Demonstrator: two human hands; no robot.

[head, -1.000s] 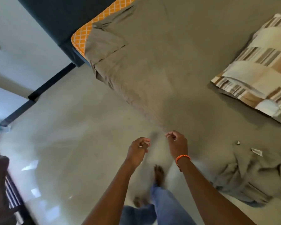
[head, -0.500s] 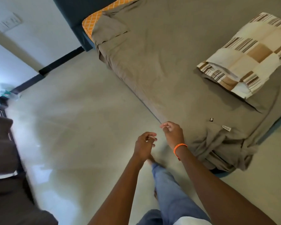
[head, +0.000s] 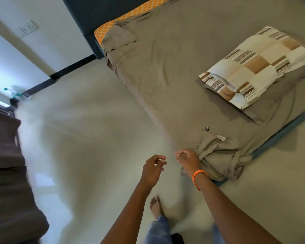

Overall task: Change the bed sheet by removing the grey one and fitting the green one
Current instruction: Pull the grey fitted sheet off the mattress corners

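The grey sheet (head: 174,71) covers the mattress at the upper right. Its near corner (head: 224,161) is bunched and pulled loose, with a white label (head: 221,137) showing. At the far corner the sheet is off, baring the orange patterned mattress (head: 113,23). My left hand (head: 153,168) hovers over the floor beside the bed, fingers relaxed and holding nothing. My right hand (head: 187,159), with an orange wristband, hangs loosely curled just left of the bunched corner and is not gripping it. No green sheet is in view.
A striped brown and white pillow (head: 257,67) lies on the bed, and a small black item (head: 207,128) sits on the sheet. The blue bed base (head: 280,132) edges the right side. Dark furniture (head: 7,173) stands at left, a bottle (head: 16,94) sits by the wall, and my bare foot (head: 156,206) is on the pale floor.
The view has swung toward the foot of the bed, bringing the bunched corner close to my right hand. Both hands have loosened and stay side by side, holding nothing.
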